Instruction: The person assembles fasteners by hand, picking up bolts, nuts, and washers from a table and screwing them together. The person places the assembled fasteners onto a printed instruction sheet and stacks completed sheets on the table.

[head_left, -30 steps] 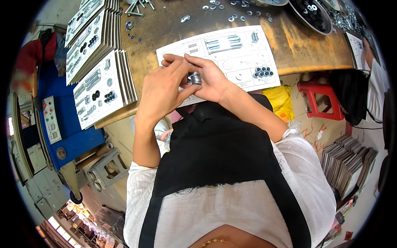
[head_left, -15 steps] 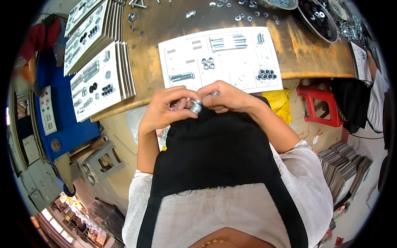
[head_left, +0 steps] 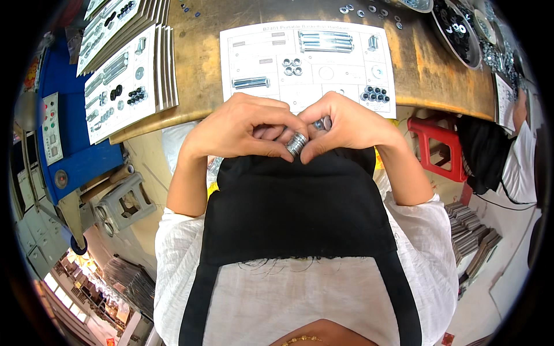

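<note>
A stack of silver washers (head_left: 296, 144) is pinched between the thumb and fingers of my left hand (head_left: 242, 124). My right hand (head_left: 353, 126) curls around a few shiny metal pieces (head_left: 324, 123), probably washers too, and its thumb and fingertips meet the stack. Both hands are together over my black apron, just in front of the table edge. Behind them lies a white printed card (head_left: 323, 72) bearing long bolts (head_left: 326, 41), a shorter bolt pair (head_left: 250, 82), silver nuts (head_left: 292, 67) and black-centred nuts (head_left: 375, 94). My fingers cover part of its lower edge.
Stacked cards with hardware (head_left: 124, 86) stand at the table's left. Loose washers (head_left: 360, 13) lie at the back, beside a bowl of black washers (head_left: 456, 34). A red stool (head_left: 435, 147) is below the table at right, near another person's arm (head_left: 520, 109).
Both hands have shifted a little up in view, and my right hand has closed in on the washer stack. The view has moved slightly, and the table things appear higher.
</note>
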Motion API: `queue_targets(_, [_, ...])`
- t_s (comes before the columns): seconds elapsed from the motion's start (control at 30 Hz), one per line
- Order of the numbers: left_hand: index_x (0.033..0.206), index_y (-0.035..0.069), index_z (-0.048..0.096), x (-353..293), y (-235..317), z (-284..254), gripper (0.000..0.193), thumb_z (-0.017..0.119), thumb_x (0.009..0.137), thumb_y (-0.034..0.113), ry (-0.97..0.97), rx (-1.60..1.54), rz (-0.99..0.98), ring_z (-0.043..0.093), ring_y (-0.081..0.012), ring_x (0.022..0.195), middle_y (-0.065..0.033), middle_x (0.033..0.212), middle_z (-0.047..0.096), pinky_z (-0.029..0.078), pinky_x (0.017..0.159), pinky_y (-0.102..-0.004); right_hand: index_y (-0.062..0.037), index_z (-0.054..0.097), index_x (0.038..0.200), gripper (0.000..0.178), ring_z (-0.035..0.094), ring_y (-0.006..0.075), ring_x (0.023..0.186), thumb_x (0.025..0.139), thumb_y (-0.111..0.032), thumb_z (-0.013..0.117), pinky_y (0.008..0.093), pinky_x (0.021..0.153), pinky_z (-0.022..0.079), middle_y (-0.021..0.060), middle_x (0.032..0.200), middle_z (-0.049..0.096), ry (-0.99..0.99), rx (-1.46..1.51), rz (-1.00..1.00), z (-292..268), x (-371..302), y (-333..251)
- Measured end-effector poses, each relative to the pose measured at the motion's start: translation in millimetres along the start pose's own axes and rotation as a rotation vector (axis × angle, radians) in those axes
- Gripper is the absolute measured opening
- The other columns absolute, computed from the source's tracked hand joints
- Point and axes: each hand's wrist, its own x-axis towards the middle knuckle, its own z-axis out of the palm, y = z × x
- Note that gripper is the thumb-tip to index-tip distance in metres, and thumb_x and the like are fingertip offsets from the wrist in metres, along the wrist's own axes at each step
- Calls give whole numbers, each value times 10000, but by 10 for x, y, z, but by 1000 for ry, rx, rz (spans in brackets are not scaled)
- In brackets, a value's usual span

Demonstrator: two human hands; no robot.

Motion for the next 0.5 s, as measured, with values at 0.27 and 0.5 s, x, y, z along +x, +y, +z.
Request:
queue_targets(0.27, [968,124,743,84,60,-134,395,840,588,85,-39,2,90,443,-101,525,17,647,495,339,498,-251,-37,757,884,249,495,44,631,726,-210,839,229,586,409,-2,664,632,-19,42,-26,-24,17,-121])
queue_targets(0.5, [963,80,725,104,-42,70,353,850,633,57,541,189,237,586,-142,633,-16,822,640,453,538,-230,-50,760,986,245,467,28,644,772,-159,809,212,578,385,-7,697,650,363,69,-83,-26,-14,-67])
